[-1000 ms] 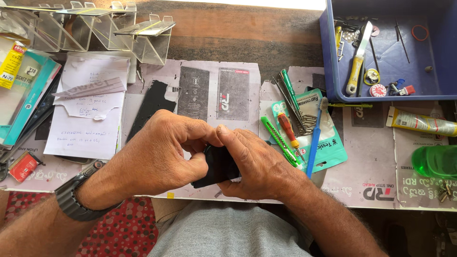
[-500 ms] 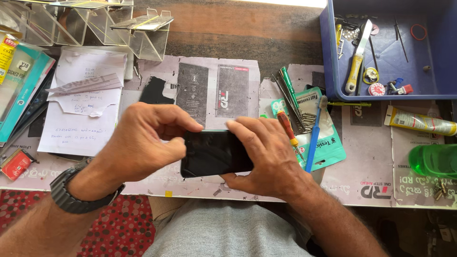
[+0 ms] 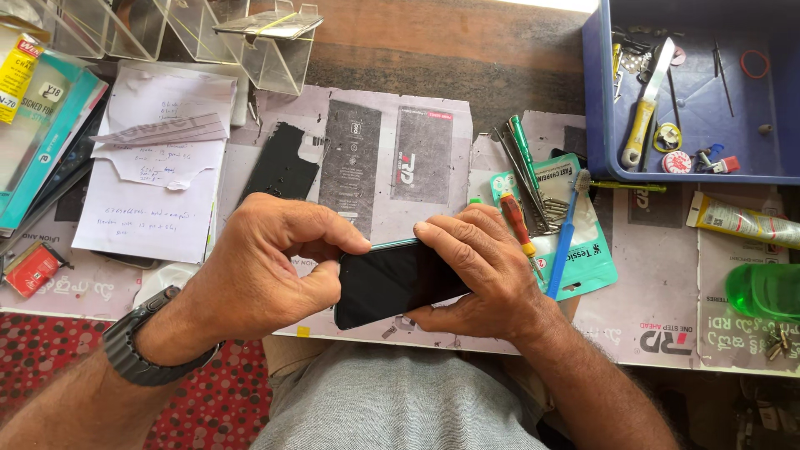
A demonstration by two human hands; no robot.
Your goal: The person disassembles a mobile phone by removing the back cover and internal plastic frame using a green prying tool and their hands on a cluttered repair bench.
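A black smartphone (image 3: 390, 282) with a dark screen and a thin teal edge is held flat over the near edge of the workbench. My left hand (image 3: 265, 271) grips its left end, index finger curled over the top edge and thumb pressing the screen's left side. My right hand (image 3: 483, 275) holds the right end, fingers laid across the top and thumb under the lower edge. A grey wristwatch (image 3: 137, 350) sits on my left wrist.
A blue tray (image 3: 602, 125) with a yellow-handled knife (image 3: 643, 108) and small parts stands at the back right. Screwdrivers (image 3: 523, 179), a blue toothbrush (image 3: 567, 237), a teal packet (image 3: 587, 262), a glue tube (image 3: 737, 221), a green lid (image 3: 767, 287), paper notes (image 3: 154, 187), a black sheet (image 3: 282, 171) and clear plastic stands (image 3: 275, 46) crowd the bench.
The phone has turned from bunched between both hands to lying flat with its screen showing. My hands have spread apart to its two ends and shifted slightly right.
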